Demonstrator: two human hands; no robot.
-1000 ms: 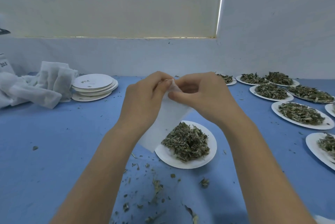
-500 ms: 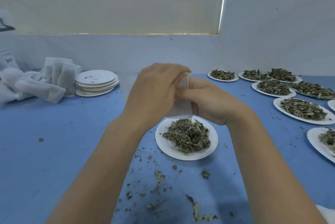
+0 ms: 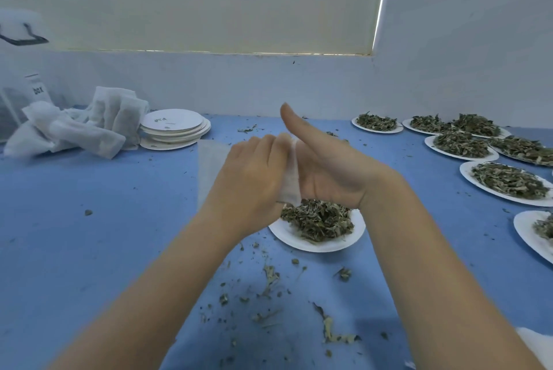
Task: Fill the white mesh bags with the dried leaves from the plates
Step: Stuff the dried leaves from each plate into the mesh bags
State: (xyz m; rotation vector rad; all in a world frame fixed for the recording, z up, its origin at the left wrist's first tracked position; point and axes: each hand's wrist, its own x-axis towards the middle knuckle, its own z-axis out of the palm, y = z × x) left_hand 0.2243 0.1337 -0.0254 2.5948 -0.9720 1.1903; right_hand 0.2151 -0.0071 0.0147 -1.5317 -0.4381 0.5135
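A white mesh bag (image 3: 291, 181) is held between both hands above the blue table, and its translucent body stretches to the left behind my left hand. My left hand (image 3: 251, 178) grips the bag's edge from the left with curled fingers. My right hand (image 3: 329, 169) faces me palm-on with the thumb pointing up; its fingers reach leftward behind the bag's edge and are hidden there. Just below the hands sits a white plate (image 3: 287, 236) carrying a heap of dried leaves (image 3: 318, 220).
Several filled mesh bags (image 3: 77, 130) lie at the far left beside a stack of empty plates (image 3: 173, 125). Several plates of leaves (image 3: 505, 181) line the right side. Leaf crumbs (image 3: 269, 280) litter the table (image 3: 89, 250) in front of me. A wall stands close behind.
My right hand has opened and turned palm toward me with the thumb up, its fingers now reaching behind the bag's edge. The bag swung out to the left and my left hand shifted its grip.
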